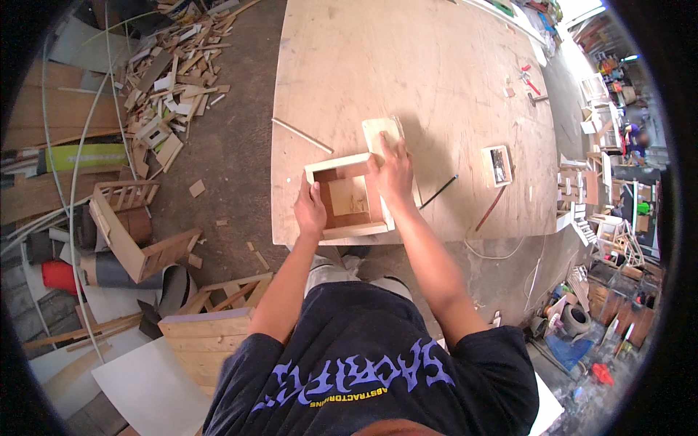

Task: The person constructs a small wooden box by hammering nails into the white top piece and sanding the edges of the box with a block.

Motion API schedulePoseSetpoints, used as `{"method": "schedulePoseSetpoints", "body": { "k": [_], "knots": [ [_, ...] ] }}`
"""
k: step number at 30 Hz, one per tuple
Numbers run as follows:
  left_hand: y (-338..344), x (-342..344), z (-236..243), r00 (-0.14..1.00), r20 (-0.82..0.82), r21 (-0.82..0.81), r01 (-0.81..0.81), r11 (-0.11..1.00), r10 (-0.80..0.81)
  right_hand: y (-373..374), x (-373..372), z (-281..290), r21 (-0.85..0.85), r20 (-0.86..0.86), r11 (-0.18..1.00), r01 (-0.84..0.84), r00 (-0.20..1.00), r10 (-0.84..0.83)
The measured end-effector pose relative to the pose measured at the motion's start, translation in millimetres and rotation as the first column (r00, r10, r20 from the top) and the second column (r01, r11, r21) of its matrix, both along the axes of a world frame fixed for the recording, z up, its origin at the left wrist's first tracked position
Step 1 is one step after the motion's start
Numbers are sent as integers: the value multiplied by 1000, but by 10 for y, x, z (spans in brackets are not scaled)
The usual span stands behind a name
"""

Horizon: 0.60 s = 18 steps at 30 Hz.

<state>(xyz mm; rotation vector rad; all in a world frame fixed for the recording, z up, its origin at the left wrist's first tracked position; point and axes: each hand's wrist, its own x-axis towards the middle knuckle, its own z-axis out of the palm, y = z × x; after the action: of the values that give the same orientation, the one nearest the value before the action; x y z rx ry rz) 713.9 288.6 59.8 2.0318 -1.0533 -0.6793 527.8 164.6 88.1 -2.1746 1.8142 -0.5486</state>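
Note:
An open wooden box frame [345, 159] rests at the near edge of the plywood table, its inner faces brown and a lighter panel showing inside. My left hand [311, 209] is closed round its left side, thumb over the rim. A pale wooden board [373, 129] lies against the box's right side, reaching past its far corner. My right hand [392, 174] holds this board, fingers over its face and thumb by the box's corner. The underside of both grips is hidden.
On the table [327, 65] lie a thin wood strip [302, 136], a black pencil-like rod [439, 192], a small tray of dark bits [499, 166], a brown stick [491, 208] and a hammer [537, 98]. Wood scraps [174, 73] heap on the floor at left.

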Motion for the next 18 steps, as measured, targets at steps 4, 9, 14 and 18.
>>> {"method": "schedulePoseSetpoints", "body": {
  "k": [4,9,14,18],
  "knots": [
    [0,-34,12,998,-59,14,-11,1000,12,76,501,39,-92,-69,991,-99,993,93],
    [54,-68,-23,991,-135,-70,-18,997,8,269,1025,86,-14,-44,966,-257,966,256],
    [35,-76,-38,991,-130,-45,14,999,-19,-126,387,-32,-27,-123,999,-18,992,15],
    [50,-55,-129,987,-157,-87,21,996,-35,111,1026,-6,-1,-226,1000,19,974,-18]
  ]
}}
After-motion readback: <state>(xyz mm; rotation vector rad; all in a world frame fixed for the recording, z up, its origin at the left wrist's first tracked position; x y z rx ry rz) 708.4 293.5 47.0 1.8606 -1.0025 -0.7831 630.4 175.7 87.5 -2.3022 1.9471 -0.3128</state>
